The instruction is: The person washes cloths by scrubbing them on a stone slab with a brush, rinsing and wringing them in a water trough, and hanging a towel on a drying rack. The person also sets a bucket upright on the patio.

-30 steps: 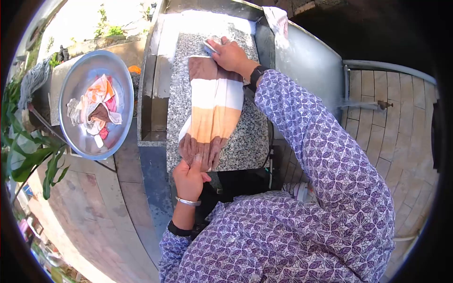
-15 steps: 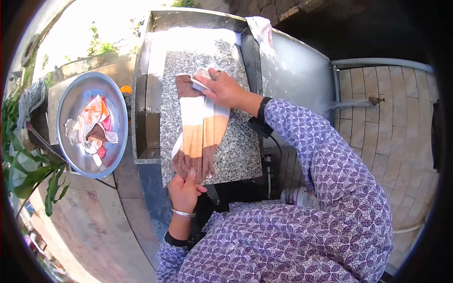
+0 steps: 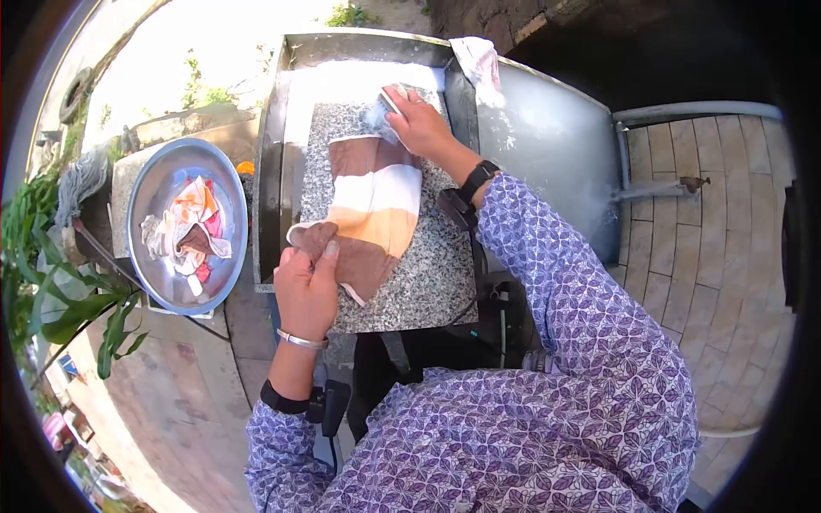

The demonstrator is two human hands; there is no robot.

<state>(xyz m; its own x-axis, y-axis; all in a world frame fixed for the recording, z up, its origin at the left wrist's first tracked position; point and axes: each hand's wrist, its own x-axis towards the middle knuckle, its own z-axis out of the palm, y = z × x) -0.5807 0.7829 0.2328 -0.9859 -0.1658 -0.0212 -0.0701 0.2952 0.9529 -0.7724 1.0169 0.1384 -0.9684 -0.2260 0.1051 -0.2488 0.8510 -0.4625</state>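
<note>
A striped cloth [image 3: 373,205] in brown, white and peach lies spread on a speckled stone slab [image 3: 432,286]. My left hand [image 3: 306,286] pinches its near left corner, where the brown fabric is bunched and lifted a little. Just beyond the cloth's far edge, my right hand [image 3: 422,128] grips a scrub brush [image 3: 376,117] with pale bluish bristles, partly blurred. The fingers cover much of the brush's back.
Left of the slab stands a metal basin [image 3: 139,248] with several crumpled cloths [image 3: 195,224]. A walled trough surrounds the slab's far end. To its right is a basin of cloudy water [image 3: 547,141], with a pale cloth [image 3: 479,68] over the divider and a running tap [image 3: 691,184].
My right hand has moved the brush away from me, off the cloth's far end. My left hand has shifted left and forward with the corner, and the cloth is now spread wider.
</note>
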